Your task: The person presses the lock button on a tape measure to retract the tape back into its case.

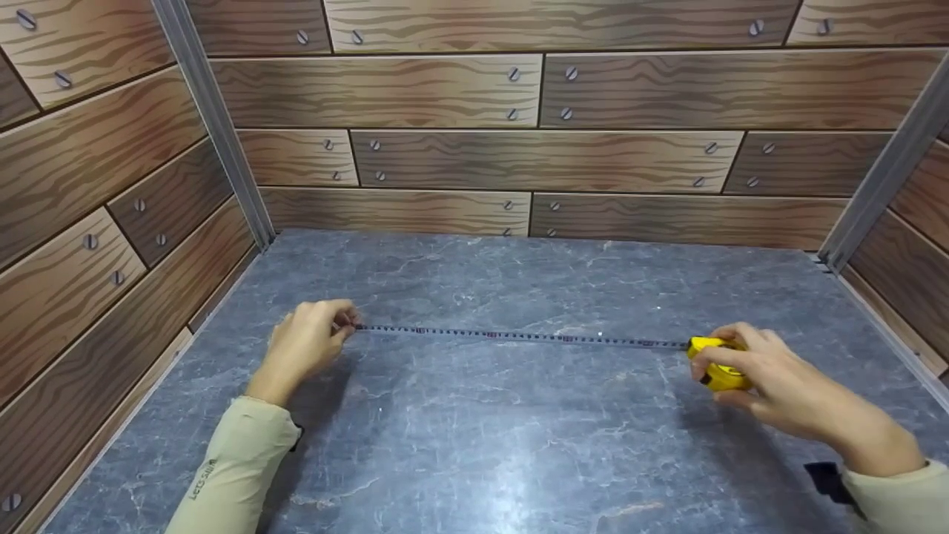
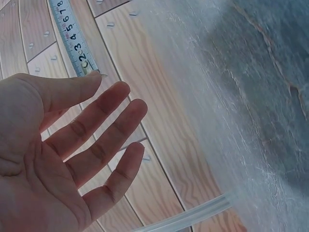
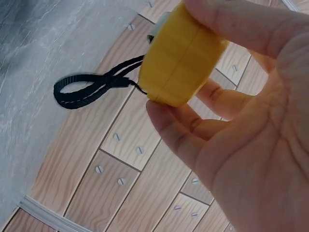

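Note:
A yellow tape measure [image 1: 721, 377] is gripped by my right hand [image 1: 793, 389] at the right of the head view. Its blade [image 1: 511, 336] runs out straight leftward above the dark table. My left hand [image 1: 304, 345] pinches the blade's free end between thumb and finger, its other fingers loosely bent. In the left wrist view the blade [image 2: 72, 41] shows low numbers by the thumb tip. The right wrist view shows the yellow case [image 3: 181, 58] held between thumb and fingers, a black wrist strap [image 3: 91, 89] hanging from it.
The grey marbled tabletop [image 1: 460, 423] spreads under both hands. Wood-plank patterned panels [image 1: 445, 93] stand behind it and along both sides, with metal corner posts [image 1: 222, 126] at the back left and back right [image 1: 882, 167].

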A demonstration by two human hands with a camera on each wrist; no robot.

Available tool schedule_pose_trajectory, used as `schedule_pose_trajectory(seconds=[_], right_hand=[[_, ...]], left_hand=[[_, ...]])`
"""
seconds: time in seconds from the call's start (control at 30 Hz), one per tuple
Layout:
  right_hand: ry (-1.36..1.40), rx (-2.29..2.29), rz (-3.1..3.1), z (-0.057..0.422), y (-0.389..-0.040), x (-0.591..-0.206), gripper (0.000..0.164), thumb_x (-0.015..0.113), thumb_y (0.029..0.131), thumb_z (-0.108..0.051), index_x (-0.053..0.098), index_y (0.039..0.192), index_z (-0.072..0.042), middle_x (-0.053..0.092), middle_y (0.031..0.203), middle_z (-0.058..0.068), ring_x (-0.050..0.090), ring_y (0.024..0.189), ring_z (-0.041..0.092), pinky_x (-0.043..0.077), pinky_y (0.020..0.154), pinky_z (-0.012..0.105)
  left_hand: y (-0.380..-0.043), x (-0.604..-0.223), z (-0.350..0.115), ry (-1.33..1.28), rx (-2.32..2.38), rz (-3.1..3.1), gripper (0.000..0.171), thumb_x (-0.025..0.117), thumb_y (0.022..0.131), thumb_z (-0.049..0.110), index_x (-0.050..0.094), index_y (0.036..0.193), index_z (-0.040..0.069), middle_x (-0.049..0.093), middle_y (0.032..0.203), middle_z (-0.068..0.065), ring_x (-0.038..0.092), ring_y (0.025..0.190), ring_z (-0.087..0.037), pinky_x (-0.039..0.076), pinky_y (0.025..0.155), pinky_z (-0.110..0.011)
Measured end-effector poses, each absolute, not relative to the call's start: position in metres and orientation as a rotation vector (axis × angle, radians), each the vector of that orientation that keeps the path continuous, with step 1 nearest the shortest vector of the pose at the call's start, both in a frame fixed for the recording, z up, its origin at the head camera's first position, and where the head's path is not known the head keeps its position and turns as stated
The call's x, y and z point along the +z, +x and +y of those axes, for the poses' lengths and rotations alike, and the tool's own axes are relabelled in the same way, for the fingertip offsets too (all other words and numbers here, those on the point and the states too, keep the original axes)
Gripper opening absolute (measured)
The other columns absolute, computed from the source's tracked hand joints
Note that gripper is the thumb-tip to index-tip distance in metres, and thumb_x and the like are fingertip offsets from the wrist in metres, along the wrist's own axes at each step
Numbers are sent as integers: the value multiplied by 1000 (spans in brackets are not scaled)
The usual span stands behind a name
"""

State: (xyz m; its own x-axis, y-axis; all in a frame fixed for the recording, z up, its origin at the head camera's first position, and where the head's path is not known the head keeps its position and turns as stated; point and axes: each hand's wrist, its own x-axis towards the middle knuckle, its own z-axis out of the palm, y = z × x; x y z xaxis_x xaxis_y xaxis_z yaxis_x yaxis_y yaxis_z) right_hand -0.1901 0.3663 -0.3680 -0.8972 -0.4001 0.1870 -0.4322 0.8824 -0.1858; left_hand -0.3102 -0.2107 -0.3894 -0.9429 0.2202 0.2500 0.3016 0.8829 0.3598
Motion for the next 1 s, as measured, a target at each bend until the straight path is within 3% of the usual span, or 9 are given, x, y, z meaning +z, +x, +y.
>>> schedule_pose_trajectory(seconds=[0.17, 0.47, 0.7, 1.0], right_hand=[[666, 319, -2884, 362, -189, -370, 45, 89, 84, -10, 66, 107, -42, 60, 136, 15, 57, 115, 41, 55, 85, 62], [656, 357, -2846, 363, -188, -370, 78, 90, 81, -7, 57, 148, -29, 62, 134, 13, 58, 114, 37, 55, 85, 63], [646, 403, -2839, 364, -191, -370, 76, 91, 80, -8, 56, 147, -16, 63, 134, 14, 58, 117, 39, 53, 94, 68], [675, 375, -2807, 363, -191, -372, 77, 93, 78, -9, 58, 146, -18, 64, 133, 13, 59, 116, 38, 54, 92, 67]], left_hand=[[-309, -389, -211, -399, -580, -2852, 13, 73, 97, 8, 78, 102, 19, 84, 107, -4, 78, 95, -32, 59, 76, -58], [-308, -389, -213, -415, -594, -2861, 10, 74, 98, 11, 78, 103, 18, 84, 107, -5, 78, 96, -33, 59, 78, -59], [-308, -386, -213, -417, -597, -2860, 10, 74, 98, 11, 78, 103, 19, 84, 108, -4, 79, 98, -34, 59, 78, -59], [-307, -388, -209, -423, -579, -2868, 11, 74, 98, 12, 78, 102, 22, 84, 107, -2, 77, 94, -30, 56, 71, -52]])
